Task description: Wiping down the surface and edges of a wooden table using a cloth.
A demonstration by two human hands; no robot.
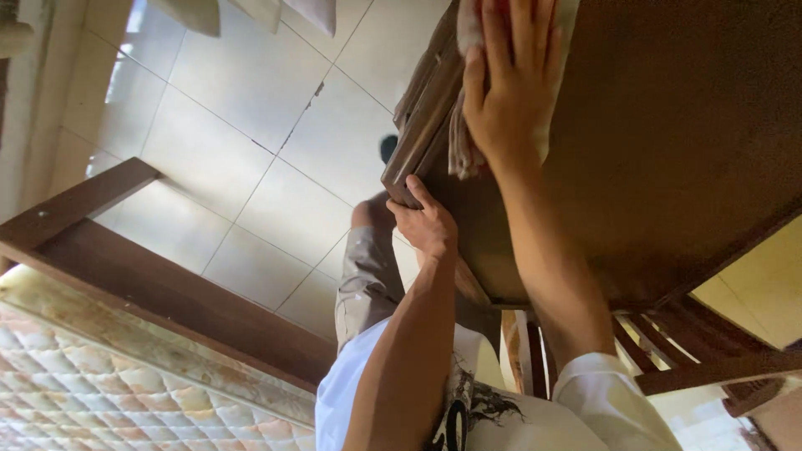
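Observation:
My right hand [511,79] lies flat, palm down, on a pale pinkish cloth [461,146] spread on the top of a dark brown wooden table [668,142]. The cloth hangs a little over the table's edge. My left hand [426,224] grips the table's near corner, fingers curled around the edge. Both forearms reach up from my white shirt [601,405] at the bottom of the view. My leg in grey shorts [363,276] stands on the floor beside the table.
A pale tiled floor [242,142] fills the left and middle. A dark wooden bed frame [159,288] with a quilted mattress [92,384] is at the lower left. Wooden chair slats [693,342] show under the table at the lower right.

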